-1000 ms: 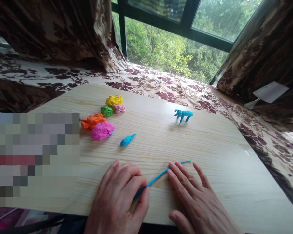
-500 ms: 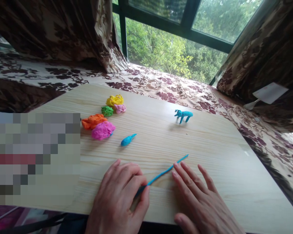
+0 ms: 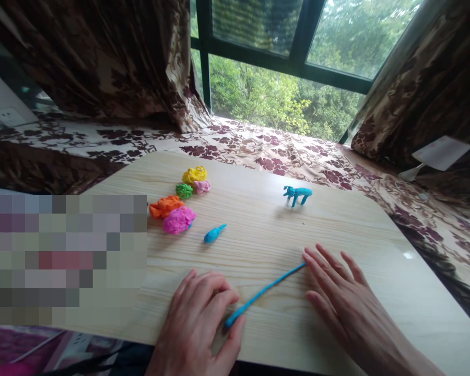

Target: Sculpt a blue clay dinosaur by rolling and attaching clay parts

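A thin blue strand of modelling clay (image 3: pixel 269 287) slants across the wooden table, its thicker end towards me. My left hand (image 3: pixel 198 324) rests around that near end, thumb and forefinger slightly apart, the thumb tip against or just beside the strand. At the far end lies my right hand (image 3: pixel 342 292), flat with fingers stretched out; its fingertips cover the tip of the strand. A small blue clay piece (image 3: pixel 213 234), plump with a pointed tail, lies beyond my left hand. Farther back on the right stands a blue four-legged clay animal (image 3: pixel 298 194).
Orange (image 3: pixel 165 207), magenta (image 3: pixel 179 220), green (image 3: pixel 184 191), yellow (image 3: pixel 195 174) and pale pink (image 3: pixel 202 186) clay lumps sit at the back left of the table (image 3: pixel 258 209). A floral-covered window ledge (image 3: pixel 274 149) borders the far edge. Pixelation hides the left side.
My left hand has loosened its pinch, leaving the strand's near end showing. My right hand has slid away to the right, along to the strand's far tip. The view has shifted slightly.
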Action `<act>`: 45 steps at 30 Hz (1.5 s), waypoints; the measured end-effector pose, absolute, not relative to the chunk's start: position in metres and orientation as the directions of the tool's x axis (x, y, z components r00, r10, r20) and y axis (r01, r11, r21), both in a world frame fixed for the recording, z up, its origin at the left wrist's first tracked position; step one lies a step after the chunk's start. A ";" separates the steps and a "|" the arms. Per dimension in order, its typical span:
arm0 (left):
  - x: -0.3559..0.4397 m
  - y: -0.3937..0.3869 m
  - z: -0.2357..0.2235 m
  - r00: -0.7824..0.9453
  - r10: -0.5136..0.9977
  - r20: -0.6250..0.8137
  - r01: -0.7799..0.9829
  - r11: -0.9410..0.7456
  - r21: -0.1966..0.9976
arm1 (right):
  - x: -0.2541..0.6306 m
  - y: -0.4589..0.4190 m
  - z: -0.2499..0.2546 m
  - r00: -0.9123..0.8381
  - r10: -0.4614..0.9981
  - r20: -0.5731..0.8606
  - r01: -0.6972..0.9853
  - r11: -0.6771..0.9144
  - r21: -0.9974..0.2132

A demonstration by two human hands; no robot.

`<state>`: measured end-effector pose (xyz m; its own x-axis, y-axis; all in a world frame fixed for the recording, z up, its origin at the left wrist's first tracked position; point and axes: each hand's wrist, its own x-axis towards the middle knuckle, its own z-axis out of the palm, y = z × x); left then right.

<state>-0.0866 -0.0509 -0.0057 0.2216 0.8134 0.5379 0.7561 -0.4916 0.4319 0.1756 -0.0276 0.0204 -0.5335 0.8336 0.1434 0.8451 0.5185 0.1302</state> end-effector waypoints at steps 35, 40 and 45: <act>0.085 0.129 0.130 0.472 0.808 0.352 0.418 -0.557 0.718 | 0.270 0.086 0.109 -0.170 0.942 0.290 0.299 0.330 -0.895; 0.067 0.160 0.116 0.394 0.837 0.380 0.710 -0.540 0.452 | 0.307 0.110 0.112 -0.075 0.946 0.317 0.508 0.310 -0.804; 0.068 0.178 0.089 0.478 0.828 0.294 0.779 -0.554 0.292 | 0.297 0.143 0.073 -0.068 0.951 0.303 0.602 0.281 -0.747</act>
<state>0.0680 0.1780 0.0887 0.4783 0.8276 0.2938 0.7794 -0.5542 0.2923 0.2974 0.1433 0.0734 -0.0680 0.9505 0.3031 0.6018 0.2814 -0.7475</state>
